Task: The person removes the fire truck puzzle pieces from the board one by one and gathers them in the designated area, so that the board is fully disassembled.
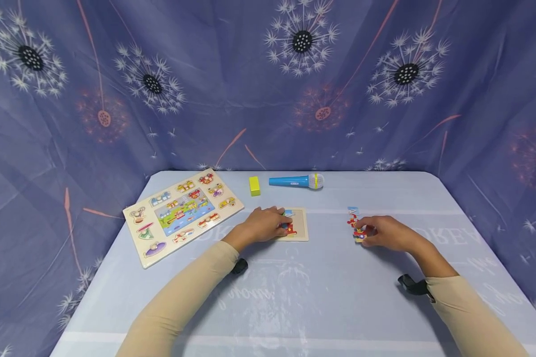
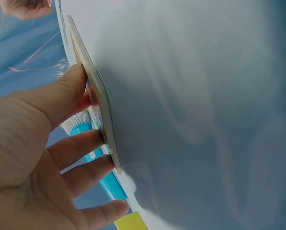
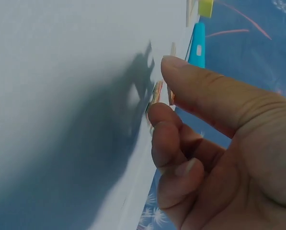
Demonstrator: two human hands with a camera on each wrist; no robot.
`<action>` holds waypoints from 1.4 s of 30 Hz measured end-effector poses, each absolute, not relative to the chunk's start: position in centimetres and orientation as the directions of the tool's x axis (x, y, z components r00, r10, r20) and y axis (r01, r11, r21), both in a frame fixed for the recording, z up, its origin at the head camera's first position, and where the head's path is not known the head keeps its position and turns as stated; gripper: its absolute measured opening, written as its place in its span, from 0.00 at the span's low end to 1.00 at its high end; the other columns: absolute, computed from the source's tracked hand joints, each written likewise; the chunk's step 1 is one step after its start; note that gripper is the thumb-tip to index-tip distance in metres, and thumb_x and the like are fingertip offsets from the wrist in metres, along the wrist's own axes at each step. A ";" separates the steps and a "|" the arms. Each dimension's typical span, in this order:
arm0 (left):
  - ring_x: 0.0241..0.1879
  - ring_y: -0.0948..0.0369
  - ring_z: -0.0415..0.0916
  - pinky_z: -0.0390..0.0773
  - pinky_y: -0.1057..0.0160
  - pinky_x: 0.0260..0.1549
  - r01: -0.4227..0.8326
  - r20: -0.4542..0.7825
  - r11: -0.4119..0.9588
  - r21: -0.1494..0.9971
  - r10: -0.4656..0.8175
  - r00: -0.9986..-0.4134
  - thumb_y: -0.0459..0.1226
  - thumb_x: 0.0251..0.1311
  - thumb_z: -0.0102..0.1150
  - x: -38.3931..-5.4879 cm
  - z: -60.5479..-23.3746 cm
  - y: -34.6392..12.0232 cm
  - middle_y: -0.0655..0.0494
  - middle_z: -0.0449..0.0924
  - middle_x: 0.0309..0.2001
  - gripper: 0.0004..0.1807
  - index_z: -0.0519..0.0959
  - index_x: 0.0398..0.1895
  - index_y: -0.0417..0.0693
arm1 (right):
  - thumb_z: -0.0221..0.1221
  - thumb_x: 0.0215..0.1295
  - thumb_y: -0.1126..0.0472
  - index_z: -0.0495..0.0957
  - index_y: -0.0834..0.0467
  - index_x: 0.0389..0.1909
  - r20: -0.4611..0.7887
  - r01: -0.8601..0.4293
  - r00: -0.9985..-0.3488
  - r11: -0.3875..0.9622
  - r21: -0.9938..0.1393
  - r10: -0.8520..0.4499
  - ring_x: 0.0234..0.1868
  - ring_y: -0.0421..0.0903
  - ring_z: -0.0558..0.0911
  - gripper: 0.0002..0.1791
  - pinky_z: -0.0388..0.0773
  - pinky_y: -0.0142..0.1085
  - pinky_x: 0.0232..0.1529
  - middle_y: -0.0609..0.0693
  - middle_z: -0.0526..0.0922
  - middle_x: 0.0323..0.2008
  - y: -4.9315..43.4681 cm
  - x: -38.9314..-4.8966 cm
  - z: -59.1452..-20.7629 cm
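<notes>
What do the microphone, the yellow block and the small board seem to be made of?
Microphone: probably smooth plastic, evenly blue; silvery mesh head, maybe metal. Block: painted wood or plastic; smooth, even yellow leaves it open. Small board: likely bare wood, its edge pale, matte.

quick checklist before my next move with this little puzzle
1. Left hand touching the small tray: ok.
2. Right hand at the loose puzzle section: ok.
3. Firmness of that hold: cannot tell.
4. Bare room in the tray: ok, it shows on the right side.
5. Picture part in the tray lying flat: cannot tell, fingers partly cover it.
6. Blue microphone apart from the tray: ok.
</notes>
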State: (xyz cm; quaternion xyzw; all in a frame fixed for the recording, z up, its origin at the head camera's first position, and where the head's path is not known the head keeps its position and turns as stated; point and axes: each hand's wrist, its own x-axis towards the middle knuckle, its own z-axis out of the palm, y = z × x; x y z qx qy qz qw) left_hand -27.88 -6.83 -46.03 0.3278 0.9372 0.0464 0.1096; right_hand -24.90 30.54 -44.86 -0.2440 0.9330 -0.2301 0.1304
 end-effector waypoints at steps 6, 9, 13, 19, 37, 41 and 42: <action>0.75 0.51 0.62 0.65 0.34 0.66 0.603 -0.172 0.782 0.158 0.623 -0.763 0.53 0.71 0.59 -27.9 -46.2 -7.1 0.52 0.65 0.76 0.27 0.74 0.72 0.66 | 0.73 0.59 0.59 0.82 0.56 0.53 -0.134 -0.394 -0.844 0.771 -0.501 -0.519 0.35 0.40 0.74 0.21 0.73 0.36 0.36 0.43 0.79 0.35 30.9 -25.0 -45.3; 0.75 0.51 0.62 0.65 0.34 0.66 0.601 -0.173 0.783 0.162 0.622 -0.764 0.53 0.71 0.59 -27.9 -46.2 -7.1 0.52 0.65 0.76 0.27 0.74 0.72 0.66 | 0.73 0.59 0.59 0.82 0.56 0.53 -0.142 -0.382 -0.849 0.778 -0.499 -0.508 0.34 0.40 0.73 0.21 0.71 0.35 0.35 0.43 0.77 0.33 30.8 -25.1 -45.4; 0.75 0.51 0.62 0.65 0.34 0.66 0.598 -0.175 0.785 0.161 0.619 -0.765 0.53 0.71 0.60 -27.8 -46.2 -7.0 0.52 0.65 0.76 0.27 0.74 0.72 0.66 | 0.73 0.59 0.59 0.82 0.57 0.53 -0.152 -0.358 -0.860 0.790 -0.498 -0.487 0.34 0.40 0.73 0.22 0.71 0.35 0.35 0.43 0.77 0.33 30.9 -25.1 -45.7; 0.75 0.52 0.63 0.65 0.34 0.66 0.603 -0.168 0.783 0.154 0.622 -0.764 0.53 0.70 0.60 -27.8 -46.2 -7.1 0.52 0.65 0.75 0.27 0.74 0.71 0.66 | 0.74 0.58 0.58 0.81 0.56 0.55 -0.097 -0.328 -0.893 0.783 -0.528 -0.439 0.29 0.40 0.71 0.23 0.69 0.34 0.30 0.45 0.76 0.32 30.7 -25.0 -45.7; 0.70 0.56 0.69 0.67 0.35 0.64 0.600 -0.138 0.779 0.183 0.625 -0.769 0.52 0.69 0.62 -28.1 -46.3 -6.8 0.56 0.73 0.70 0.25 0.77 0.67 0.60 | 0.67 0.66 0.61 0.79 0.63 0.59 -0.119 -0.213 -0.893 0.640 -0.738 -0.434 0.37 0.48 0.77 0.22 0.76 0.38 0.34 0.54 0.81 0.44 18.7 -27.9 -45.4; 0.72 0.53 0.67 0.66 0.34 0.66 0.603 -0.132 0.778 0.173 0.626 -0.769 0.53 0.69 0.61 -27.9 -46.2 -7.1 0.54 0.72 0.71 0.26 0.77 0.67 0.58 | 0.68 0.64 0.61 0.81 0.62 0.56 -0.078 -0.252 -0.900 0.658 -0.709 -0.429 0.40 0.48 0.77 0.21 0.74 0.39 0.40 0.53 0.81 0.42 16.6 -28.6 -46.1; 0.73 0.52 0.65 0.65 0.34 0.66 0.600 -0.137 0.782 0.171 0.622 -0.771 0.54 0.69 0.61 -27.8 -46.1 -7.3 0.53 0.71 0.72 0.27 0.77 0.68 0.58 | 0.68 0.64 0.61 0.81 0.62 0.55 -0.065 -0.266 -0.901 0.664 -0.699 -0.429 0.41 0.48 0.77 0.20 0.74 0.40 0.42 0.53 0.82 0.42 16.1 -28.7 -46.2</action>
